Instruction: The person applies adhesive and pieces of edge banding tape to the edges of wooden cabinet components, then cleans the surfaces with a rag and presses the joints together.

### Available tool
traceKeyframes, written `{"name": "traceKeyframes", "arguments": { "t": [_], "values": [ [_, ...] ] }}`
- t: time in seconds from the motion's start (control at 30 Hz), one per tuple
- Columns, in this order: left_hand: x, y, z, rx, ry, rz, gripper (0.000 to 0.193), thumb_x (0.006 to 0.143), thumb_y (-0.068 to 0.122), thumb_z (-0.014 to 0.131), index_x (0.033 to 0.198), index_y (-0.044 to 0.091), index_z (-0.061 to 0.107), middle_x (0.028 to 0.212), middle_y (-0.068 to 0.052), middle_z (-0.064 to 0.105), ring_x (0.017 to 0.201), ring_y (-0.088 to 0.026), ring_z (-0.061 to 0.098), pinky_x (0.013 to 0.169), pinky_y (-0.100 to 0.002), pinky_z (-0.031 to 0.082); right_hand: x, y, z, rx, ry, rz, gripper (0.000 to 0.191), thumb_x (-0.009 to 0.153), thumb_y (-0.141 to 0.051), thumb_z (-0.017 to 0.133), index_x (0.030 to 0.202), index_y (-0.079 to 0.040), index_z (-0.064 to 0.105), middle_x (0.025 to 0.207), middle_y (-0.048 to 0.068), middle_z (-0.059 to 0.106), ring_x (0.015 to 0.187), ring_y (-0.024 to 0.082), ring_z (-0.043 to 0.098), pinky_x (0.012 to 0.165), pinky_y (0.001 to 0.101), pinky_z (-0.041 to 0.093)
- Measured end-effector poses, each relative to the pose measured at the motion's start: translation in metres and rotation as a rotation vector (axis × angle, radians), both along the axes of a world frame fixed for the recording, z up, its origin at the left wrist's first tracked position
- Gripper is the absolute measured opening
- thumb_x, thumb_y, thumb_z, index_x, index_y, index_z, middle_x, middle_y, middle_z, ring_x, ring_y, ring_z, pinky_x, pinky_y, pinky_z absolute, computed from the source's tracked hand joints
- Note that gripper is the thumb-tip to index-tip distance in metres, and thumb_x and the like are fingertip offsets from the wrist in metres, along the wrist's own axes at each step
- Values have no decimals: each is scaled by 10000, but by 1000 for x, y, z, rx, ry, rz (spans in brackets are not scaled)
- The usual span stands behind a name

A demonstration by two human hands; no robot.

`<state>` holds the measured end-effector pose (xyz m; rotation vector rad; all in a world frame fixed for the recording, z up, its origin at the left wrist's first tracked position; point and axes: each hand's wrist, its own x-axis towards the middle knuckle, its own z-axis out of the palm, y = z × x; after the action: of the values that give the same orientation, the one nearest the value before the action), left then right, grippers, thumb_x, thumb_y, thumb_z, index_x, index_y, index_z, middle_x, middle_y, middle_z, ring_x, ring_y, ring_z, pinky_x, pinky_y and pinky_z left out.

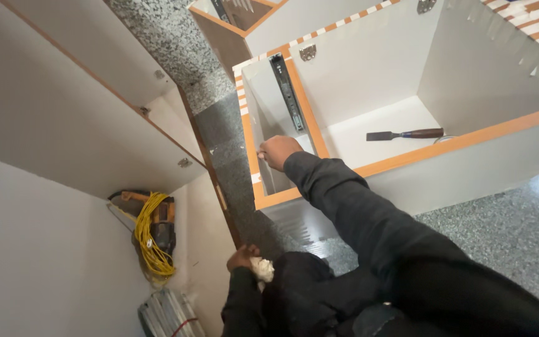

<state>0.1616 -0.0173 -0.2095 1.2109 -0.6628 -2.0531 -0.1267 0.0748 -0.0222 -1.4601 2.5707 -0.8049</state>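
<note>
My right hand (277, 151) reaches out in a black sleeve, its fingers curled on the orange front edge of a white cabinet box (282, 196) lying on the floor. The hand rests at a narrow compartment with a black drawer slide (288, 93) fixed to its inner wall. My left hand (242, 256) is low and close to my body, closed on a crumpled white cloth (262, 269). A chisel (405, 134) with a dark wooden handle lies inside the cabinet's wide compartment, to the right of my right hand.
Speckled grey granite floor (506, 231) surrounds the cabinet. At left stands a white panel unit (63, 125). A yellow cable coil (150, 240) lies on a power tool (165, 218) in its corner, with a bundle of metal rails (166, 312) below. Metal hinge plates (307, 53) sit on the cabinet.
</note>
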Motion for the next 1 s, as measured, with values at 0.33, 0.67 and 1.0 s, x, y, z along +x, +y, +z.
{"name": "traceKeyframes", "arguments": {
  "t": [0.33,0.67,1.0],
  "values": [
    [-32,-15,76,-275,-35,-97,186,827,63,573,898,-26,719,668,-96,593,568,-215,569,528,-380,535,8,5,8,-69,-260,35,188,889,-243,642,952,-117,768,989,130,755,960,341,699,853,474,536],
    [-78,-2,177,-1217,-131,-236,272,920,74,546,1015,-3,789,745,-95,635,627,-122,550,589,-285,443,-8,-5,-6,53,-131,-273,289,850,-289,633,927,-63,795,965,197,732,915,390,704,783,523,559],
    [-114,-1,192,-1415,-136,-350,192,892,63,653,1030,-12,764,906,-73,716,800,-142,658,732,-261,530,-8,23,9,-422,-831,321,237,867,-254,833,854,-21,790,693,49,707,525,90,596,466,243,483]
  ]
}}
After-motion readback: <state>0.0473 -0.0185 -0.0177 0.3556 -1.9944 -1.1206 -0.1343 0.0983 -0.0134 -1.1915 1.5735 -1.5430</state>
